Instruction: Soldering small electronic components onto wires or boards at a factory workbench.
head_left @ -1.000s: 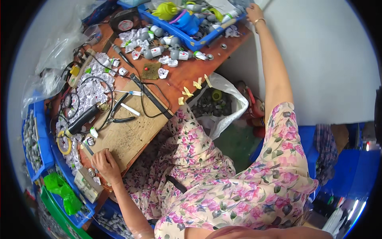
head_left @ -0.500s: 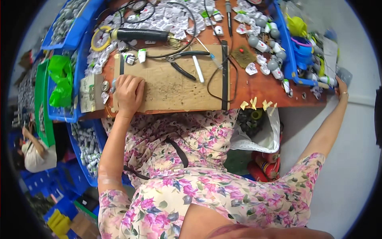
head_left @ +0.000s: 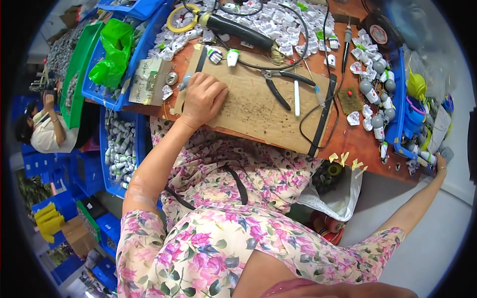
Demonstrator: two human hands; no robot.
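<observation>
My left hand (head_left: 202, 99) rests with curled fingers on the left part of a cardboard sheet (head_left: 248, 111). A bluish-grey rounded end of a small piece (head_left: 187, 79) shows at its fingers; the rest is hidden. Far right, my right hand (head_left: 440, 164) reaches past the table corner to a greyish thing (head_left: 448, 155) beside the blue bin (head_left: 397, 119); its fingers are too small to read. On the cardboard lie black-handled pliers (head_left: 277, 89), a white stick (head_left: 297, 99) and two small white-and-green pieces (head_left: 232, 57).
White parts (head_left: 278, 22) heap at the back, near a thick black-handled corded tool (head_left: 238, 31). Grey-and-white pieces (head_left: 377, 124) lie at right. Blue bins (head_left: 117, 154) and a green bag (head_left: 110, 54) stand left. A white bag (head_left: 345, 198) hangs below the edge. Another person (head_left: 44, 131) is far left.
The view has swung left, so the table appears tilted and shifted rightward. My left hand stays on the cardboard by the same grey piece; my right hand stays at the far bin corner.
</observation>
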